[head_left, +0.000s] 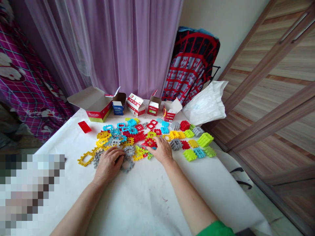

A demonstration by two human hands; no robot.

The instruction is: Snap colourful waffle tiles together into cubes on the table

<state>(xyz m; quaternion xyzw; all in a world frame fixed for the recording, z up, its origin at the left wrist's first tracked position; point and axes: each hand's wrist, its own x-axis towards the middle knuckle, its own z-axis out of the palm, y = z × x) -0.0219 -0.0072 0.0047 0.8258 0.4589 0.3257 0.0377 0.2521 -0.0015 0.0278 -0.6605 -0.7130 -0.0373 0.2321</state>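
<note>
Your left hand is curled, fingers pressing down beside a grey plastic waffle block. Your right hand lies with fingers spread on the multicoloured block pile. Can't tell if either hand is grasping anything. Pile sits mid-table on a white sheet, opened cardboard boxes just behind it.

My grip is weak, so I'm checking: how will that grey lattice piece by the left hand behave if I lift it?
The grey plastic lattice piece is probably stiff and light for its size, given its open moulded grid. Lying flat, it seems unlikely to roll. Its notched edges should grip fairly well, though they may snag neighbouring pieces.
</note>
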